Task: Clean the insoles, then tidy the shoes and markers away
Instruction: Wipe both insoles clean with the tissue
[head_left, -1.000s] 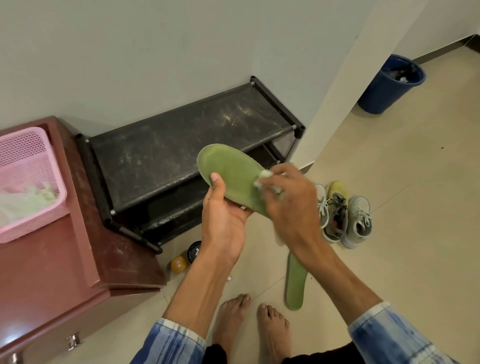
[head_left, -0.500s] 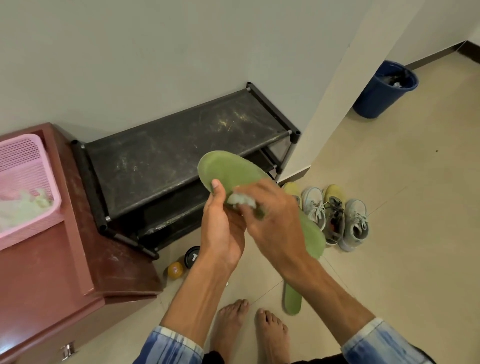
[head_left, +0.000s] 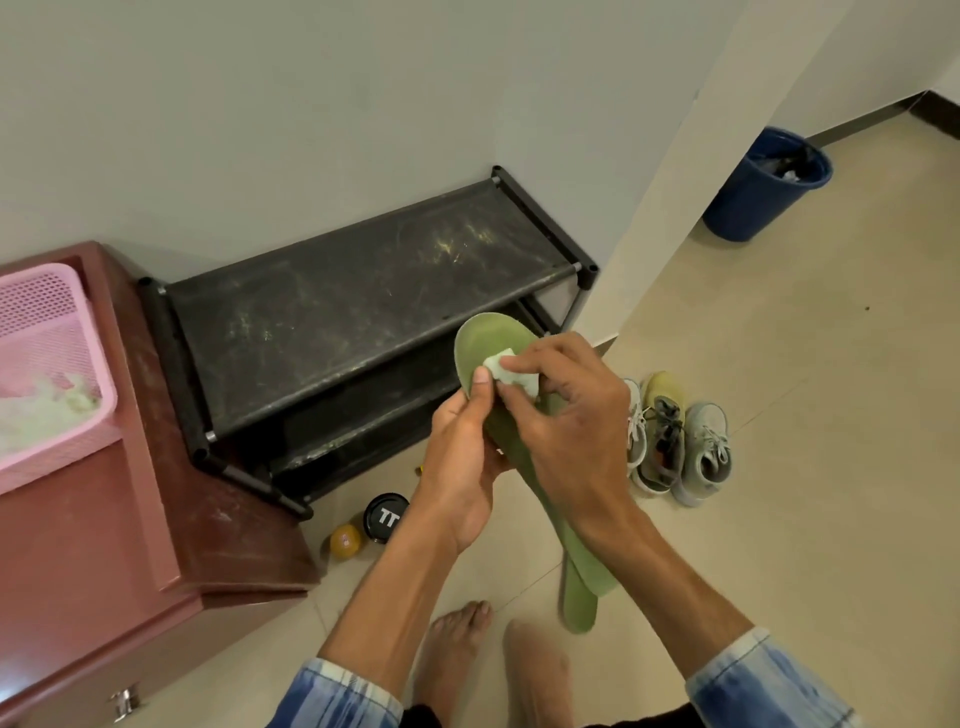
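My left hand (head_left: 460, 462) grips a green insole (head_left: 485, 340) from below, thumb on its upper face. My right hand (head_left: 566, 415) pinches a small pale wipe (head_left: 511, 374) and presses it on the insole near the toe end. A second green insole (head_left: 579, 608) lies on the floor under the held one, mostly hidden. Grey and yellow sneakers (head_left: 675, 441) stand side by side on the floor to the right. No markers are visible.
A black two-tier shoe rack (head_left: 363, 296) stands against the wall. Left of it, a reddish cabinet (head_left: 104, 545) carries a pink basket (head_left: 52, 364). A black round tin (head_left: 385, 517) and an orange ball (head_left: 345, 540) lie on the floor. A blue bin (head_left: 763, 187) is at far right.
My right hand has slid the wipe along the insole from the middle toward the toe end. The view has shifted a little to the left and down.
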